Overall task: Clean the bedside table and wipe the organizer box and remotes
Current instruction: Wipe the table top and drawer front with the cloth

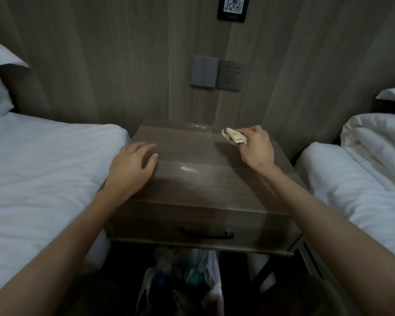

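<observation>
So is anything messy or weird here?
Yes. The bedside table has whitish smears or wet patches, one in the middle of the top and one at the back by the wall. The cloth gripped by the right hand has a yellowish stain.

Bare left hand, right hand

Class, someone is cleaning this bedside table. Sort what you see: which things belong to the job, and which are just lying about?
Part of the job: bedside table; cloth, gripped by the right hand; left hand, resting on the tabletop.

Just there: left bed; right bed; wall switches; socket; QR sign; plastic bags under the table.

No organizer box or remotes show.
</observation>
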The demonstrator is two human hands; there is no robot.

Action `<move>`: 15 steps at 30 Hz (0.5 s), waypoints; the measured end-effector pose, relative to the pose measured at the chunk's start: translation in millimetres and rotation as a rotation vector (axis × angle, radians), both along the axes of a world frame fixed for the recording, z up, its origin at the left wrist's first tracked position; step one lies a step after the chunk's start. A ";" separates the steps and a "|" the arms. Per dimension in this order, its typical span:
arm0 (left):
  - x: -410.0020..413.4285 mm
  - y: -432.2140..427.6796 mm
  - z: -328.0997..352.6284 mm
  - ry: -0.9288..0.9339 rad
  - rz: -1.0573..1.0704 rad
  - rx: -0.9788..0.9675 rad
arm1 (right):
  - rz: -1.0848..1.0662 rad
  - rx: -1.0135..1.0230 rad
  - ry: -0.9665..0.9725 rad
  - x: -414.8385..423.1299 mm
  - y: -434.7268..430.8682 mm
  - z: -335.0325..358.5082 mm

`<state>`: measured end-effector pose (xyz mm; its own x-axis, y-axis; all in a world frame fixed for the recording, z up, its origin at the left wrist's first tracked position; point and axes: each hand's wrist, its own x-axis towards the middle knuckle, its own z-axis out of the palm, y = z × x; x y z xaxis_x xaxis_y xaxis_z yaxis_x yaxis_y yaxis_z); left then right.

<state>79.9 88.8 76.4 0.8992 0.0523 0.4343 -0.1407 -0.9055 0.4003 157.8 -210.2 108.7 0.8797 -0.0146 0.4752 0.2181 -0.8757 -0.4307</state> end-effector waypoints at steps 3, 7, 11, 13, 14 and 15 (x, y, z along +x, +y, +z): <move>23.0 8.3 -7.0 0.011 0.016 0.030 | 0.014 -0.114 0.012 46.6 10.5 -4.3; 35.9 15.1 -16.1 0.020 0.010 0.031 | -0.084 -0.196 0.023 105.5 14.3 -11.4; 41.2 16.3 -23.1 0.043 0.045 -0.017 | -0.239 -0.214 0.039 151.3 5.0 -25.7; 41.9 16.6 -24.0 0.021 0.058 -0.043 | -0.292 -0.198 0.093 168.4 1.7 -37.5; 42.3 17.0 -24.0 0.013 0.061 -0.050 | -0.313 -0.183 0.122 175.6 1.0 -43.5; 43.1 17.5 -24.1 0.010 0.061 -0.054 | -0.332 -0.167 0.150 181.6 1.1 -48.7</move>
<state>123.0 106.4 52.4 0.8980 0.1300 0.4203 -0.0818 -0.8894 0.4497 339.4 -209.0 60.0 0.9001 -0.2428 0.3617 -0.1428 -0.9488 -0.2816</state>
